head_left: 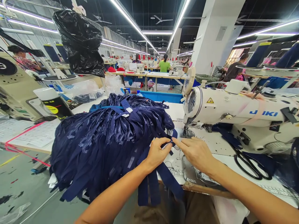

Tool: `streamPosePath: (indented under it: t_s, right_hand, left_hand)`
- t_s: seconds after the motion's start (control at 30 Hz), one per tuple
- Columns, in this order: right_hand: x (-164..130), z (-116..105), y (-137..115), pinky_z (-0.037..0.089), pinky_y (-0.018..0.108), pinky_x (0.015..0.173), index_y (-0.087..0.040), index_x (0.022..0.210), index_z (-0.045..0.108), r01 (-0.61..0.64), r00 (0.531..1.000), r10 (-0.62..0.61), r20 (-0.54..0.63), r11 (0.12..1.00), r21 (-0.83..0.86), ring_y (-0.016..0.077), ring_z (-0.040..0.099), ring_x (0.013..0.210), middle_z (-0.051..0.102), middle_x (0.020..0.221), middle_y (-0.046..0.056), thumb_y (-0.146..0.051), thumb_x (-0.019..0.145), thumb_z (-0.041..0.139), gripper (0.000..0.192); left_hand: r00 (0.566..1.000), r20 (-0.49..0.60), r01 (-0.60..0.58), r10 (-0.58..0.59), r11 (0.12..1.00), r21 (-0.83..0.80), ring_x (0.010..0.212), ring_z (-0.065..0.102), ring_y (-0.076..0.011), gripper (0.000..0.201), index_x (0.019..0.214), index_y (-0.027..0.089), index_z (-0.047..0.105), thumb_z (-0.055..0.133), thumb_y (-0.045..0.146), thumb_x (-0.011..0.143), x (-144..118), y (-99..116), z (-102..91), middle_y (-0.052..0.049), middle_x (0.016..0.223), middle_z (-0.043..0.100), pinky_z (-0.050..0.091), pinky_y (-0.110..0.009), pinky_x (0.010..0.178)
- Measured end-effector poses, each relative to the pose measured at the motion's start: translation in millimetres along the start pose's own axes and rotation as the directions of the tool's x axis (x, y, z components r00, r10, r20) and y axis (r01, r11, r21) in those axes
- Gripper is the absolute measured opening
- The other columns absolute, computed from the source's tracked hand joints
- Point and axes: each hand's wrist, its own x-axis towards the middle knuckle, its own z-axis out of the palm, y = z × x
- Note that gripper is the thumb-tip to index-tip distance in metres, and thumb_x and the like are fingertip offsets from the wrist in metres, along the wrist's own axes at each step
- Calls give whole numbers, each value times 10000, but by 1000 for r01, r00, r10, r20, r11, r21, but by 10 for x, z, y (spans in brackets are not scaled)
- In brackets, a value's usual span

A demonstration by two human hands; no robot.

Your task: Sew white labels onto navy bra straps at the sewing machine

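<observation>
My left hand (159, 152) pinches a navy fabric strip (174, 133) in front of the sewing machine's needle area. Closed at the same spot, my right hand (193, 152) grips the strip too, so the two hands nearly meet. A large heap of navy straps with lace-like edges (112, 130) lies left of my hands, and its ends hang over the table edge. Wide navy bands (167, 177) droop below my left wrist. The white sewing machine (224, 105) stands to the right, its presser foot (186, 130) just beyond my fingers.
Black-handled scissors (251, 166) lie on the table at right, by dark fabric. A spray can (52, 102) stands behind the heap at left. A black plastic bag (80, 40) hangs above. Another machine (17, 87) is at far left. Several people sit at machines farther back.
</observation>
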Motion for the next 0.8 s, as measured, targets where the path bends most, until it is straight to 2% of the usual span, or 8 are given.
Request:
streamPosePath:
  t_s: [0.13,0.23,0.3,0.43,0.5,0.57,0.7,0.8]
  right_hand:
    - [-26,36,16,272,260,481,-102,1022,569,-11,1000,13,-19,996,86,96,451,472,580,585,8,-31,813,364,301]
    - [-65,86,-9,345,250,509,-132,1054,551,-94,994,105,-30,963,252,106,523,538,628,657,18,-96,848,370,277]
    - [-71,103,-36,408,240,569,-158,1043,551,-186,977,211,-15,890,416,111,569,616,658,752,28,-144,859,383,250]
    - [7,72,-58,401,199,481,-174,844,581,-470,854,500,141,627,621,85,500,487,586,590,-23,-256,855,421,180]
    - [59,49,-38,355,196,425,-178,747,561,-544,803,566,185,569,617,79,417,423,476,482,-51,-291,840,448,186]
    - [84,42,-13,364,197,459,-177,751,554,-519,826,538,168,611,598,82,429,457,483,516,-42,-283,842,447,176]
    - [52,74,5,366,213,524,-158,951,558,-280,959,270,88,846,454,100,497,581,561,726,20,-230,872,394,196]
    - [26,89,-1,301,227,478,-157,867,571,-128,991,112,73,954,270,102,446,538,528,694,17,-163,868,366,205]
  left_hand:
    - [999,45,24,-19,993,-116,627,570,-129,152,720,151,659,516,201,719,5,15,-13,-7,689,662,427,-224,638]
    - [996,73,67,-53,977,-203,621,574,-128,167,726,136,658,511,214,714,19,37,-28,-16,697,662,436,-210,604]
    - [996,71,67,-53,977,-202,609,571,-126,161,712,135,659,514,205,700,24,47,-28,-12,675,658,436,-208,604]
    - [994,94,74,-60,986,-148,558,551,-115,148,653,138,651,511,174,683,21,65,-10,5,587,630,416,-206,593]
    - [990,127,86,-69,987,-138,550,542,-112,146,616,137,641,508,153,672,20,78,-4,9,565,618,407,-202,589]
    - [986,148,97,-75,985,-144,546,532,-106,148,595,137,631,500,133,662,24,87,-3,14,556,609,401,-197,587]
    - [987,146,85,-63,985,-150,540,508,-99,152,586,129,625,494,131,662,32,68,3,22,543,583,384,-193,576]
    - [986,158,75,-51,986,-151,569,510,-106,141,617,128,640,505,136,660,32,44,10,19,575,591,383,-203,599]
